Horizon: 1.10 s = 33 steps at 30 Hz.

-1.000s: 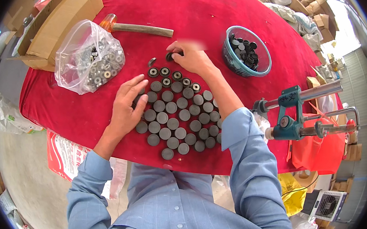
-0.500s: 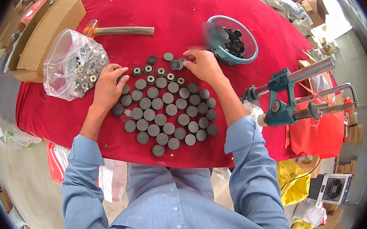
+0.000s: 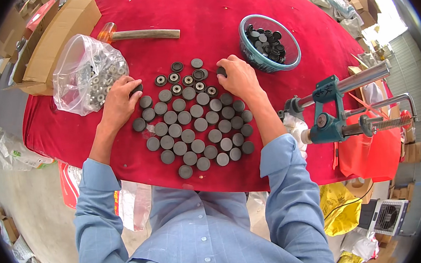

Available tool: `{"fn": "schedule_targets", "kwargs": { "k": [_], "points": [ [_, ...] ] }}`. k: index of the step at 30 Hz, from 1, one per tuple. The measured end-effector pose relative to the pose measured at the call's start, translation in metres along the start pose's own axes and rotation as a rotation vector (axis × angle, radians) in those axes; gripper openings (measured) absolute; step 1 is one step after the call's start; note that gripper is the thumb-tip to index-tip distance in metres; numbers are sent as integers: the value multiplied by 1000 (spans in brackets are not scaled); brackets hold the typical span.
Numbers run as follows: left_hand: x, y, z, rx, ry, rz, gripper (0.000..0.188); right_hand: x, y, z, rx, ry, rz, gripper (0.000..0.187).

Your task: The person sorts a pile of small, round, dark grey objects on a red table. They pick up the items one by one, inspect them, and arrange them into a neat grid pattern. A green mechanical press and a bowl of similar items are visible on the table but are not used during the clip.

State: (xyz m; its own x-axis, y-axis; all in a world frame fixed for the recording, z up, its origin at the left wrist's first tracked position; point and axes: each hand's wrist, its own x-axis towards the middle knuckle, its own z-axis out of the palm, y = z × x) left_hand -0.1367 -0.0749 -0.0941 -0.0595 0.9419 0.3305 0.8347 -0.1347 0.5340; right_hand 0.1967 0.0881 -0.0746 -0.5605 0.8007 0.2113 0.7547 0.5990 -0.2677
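My left hand (image 3: 117, 101) is closed on a dark round cap (image 3: 138, 88) at the left of the group on the red cloth. Across from it, my right hand (image 3: 240, 78) pinches another dark cap (image 3: 221, 72) between thumb and fingers. Between and below the hands lie many grey round caps (image 3: 187, 136), flat faces up. At the group's far end, several dark caps with metal bearing-like centres (image 3: 187, 80) show their open sides. Beside them are a dark hollow cap (image 3: 177, 66) and a grey cap (image 3: 196, 63).
A clear plastic bag of metal rings (image 3: 99, 86) stands left, beside a cardboard box (image 3: 62, 37). Behind lies a hammer (image 3: 146, 34). A clear blue-rimmed bowl (image 3: 294, 50) holds black caps at far right. A green metal press (image 3: 328, 102) stands at the right edge.
My right hand has drawn slightly right, away from the far caps, and a cap now shows in its fingers. My left hand has shifted slightly left, with a dark cap now visible in it.
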Motion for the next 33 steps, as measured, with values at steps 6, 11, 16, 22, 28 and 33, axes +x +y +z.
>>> {"fn": "schedule_targets", "kwargs": {
  "k": [6,11,16,22,28,33],
  "points": [
    [7,14,0,-113,44,-83,27,-20,-16,-14,378,8,18,24],
    [11,19,7,-203,70,-85,25,-38,-25,1,276,34,-85,26],
    [13,21,9,-402,24,-253,24,-53,-22,15,247,136,-190,28],
    [13,3,14,-647,35,-276,25,-84,-35,19,-95,119,-250,50],
    [18,16,16,-485,70,-222,25,-85,-33,12,-108,82,-245,58],
    [15,20,20,-437,81,-170,25,-78,-21,13,73,49,-214,62]
  ]
}}
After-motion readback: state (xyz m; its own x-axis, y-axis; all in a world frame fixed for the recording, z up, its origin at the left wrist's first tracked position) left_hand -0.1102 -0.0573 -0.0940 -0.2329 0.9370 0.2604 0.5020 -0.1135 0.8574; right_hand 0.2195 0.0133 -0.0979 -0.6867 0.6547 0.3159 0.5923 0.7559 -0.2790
